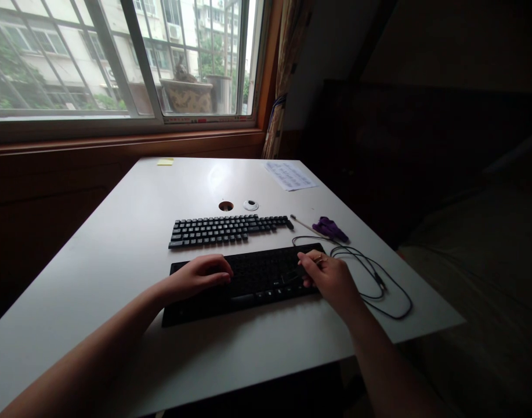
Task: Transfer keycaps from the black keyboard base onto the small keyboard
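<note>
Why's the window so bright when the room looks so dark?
Head view: daylight comes through the window, leaving the room's right side nearly black; same head view: a glare patch shines on the table, and the nearer keyboard is too dark to see clearly.

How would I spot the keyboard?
Start at the white table by the window. Towards its near edge, the keyboard lies under the left hand and right hand. Unlike the rows of keys behind, it has a broad black frame.
</note>
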Demonstrator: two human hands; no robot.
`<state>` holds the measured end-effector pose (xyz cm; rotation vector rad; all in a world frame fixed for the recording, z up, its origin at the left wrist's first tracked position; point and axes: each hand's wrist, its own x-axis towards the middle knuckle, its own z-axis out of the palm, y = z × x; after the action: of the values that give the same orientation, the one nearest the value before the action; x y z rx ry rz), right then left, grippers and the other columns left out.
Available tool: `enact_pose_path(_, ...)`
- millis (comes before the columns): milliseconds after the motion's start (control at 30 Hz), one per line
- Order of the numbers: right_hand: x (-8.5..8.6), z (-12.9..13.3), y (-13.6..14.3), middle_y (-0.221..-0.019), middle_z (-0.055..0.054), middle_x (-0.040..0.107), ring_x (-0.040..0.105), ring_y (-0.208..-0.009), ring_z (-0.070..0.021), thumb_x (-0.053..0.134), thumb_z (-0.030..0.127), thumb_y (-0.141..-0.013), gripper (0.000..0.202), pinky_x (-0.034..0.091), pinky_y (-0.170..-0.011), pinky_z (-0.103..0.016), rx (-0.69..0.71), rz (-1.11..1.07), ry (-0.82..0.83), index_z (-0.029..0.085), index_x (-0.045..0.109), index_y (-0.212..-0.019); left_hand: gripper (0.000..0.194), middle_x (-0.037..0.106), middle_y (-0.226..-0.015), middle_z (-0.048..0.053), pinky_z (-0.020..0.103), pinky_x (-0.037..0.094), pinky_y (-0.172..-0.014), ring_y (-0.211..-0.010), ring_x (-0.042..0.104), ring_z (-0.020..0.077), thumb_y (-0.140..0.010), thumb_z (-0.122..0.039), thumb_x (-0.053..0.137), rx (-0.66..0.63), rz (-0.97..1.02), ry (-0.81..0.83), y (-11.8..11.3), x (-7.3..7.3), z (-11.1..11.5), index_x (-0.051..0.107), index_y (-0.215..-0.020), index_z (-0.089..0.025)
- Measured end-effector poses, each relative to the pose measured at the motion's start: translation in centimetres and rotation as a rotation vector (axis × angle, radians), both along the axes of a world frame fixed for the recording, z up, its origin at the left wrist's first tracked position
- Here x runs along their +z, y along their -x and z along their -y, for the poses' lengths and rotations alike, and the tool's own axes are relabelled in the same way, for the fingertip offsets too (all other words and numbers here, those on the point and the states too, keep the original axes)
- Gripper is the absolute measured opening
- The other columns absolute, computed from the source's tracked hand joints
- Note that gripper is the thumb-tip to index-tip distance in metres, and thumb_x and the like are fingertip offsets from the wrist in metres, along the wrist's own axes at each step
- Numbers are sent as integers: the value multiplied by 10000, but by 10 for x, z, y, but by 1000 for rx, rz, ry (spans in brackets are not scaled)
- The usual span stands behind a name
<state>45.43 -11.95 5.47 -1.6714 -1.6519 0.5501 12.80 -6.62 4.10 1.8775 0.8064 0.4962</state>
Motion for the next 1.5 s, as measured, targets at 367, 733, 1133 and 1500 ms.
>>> enact_pose_path(367,-12,-3,6,-511,34,587,591,-424,-124,539,567,-877,396,466,-434,-206,58,-202,91,196,627,-768,284,654,-932,52,290,492,-792,-873,601,184,-912,-435,571,-12,4,-8,-1,-1,-1,651,-968,-169)
enact_pose_path(733,-3,-14,17,-460,59,525,509,-367,-97,498,537,-887,388,395,-387,-181,149,-103,93,206,578,-701,271,655,-919,45,292,489,-788,-869,599,181,-905,-432,579,-11,5,-18,-3,1,-1,650,-953,-175)
enact_pose_path(1133,-13,-21,24,-399,66,453,437,-324,-90,506,511,-901,401,339,-366,-189,111,-103,35,200,587,-662,249,656,-930,45,291,489,-794,-874,606,179,-916,-411,574,-15,14,-4,-2,-1,-1,646,-964,-178)
enact_pose_path(1500,-26,-23,19,-362,76,432,393,-272,-79,524,533,-890,397,266,-316,-178,113,-277,97,199,570,-680,270,653,-928,45,289,483,-792,-869,598,179,-909,-427,578,-17,8,-13,-2,-3,-2,651,-965,-173)
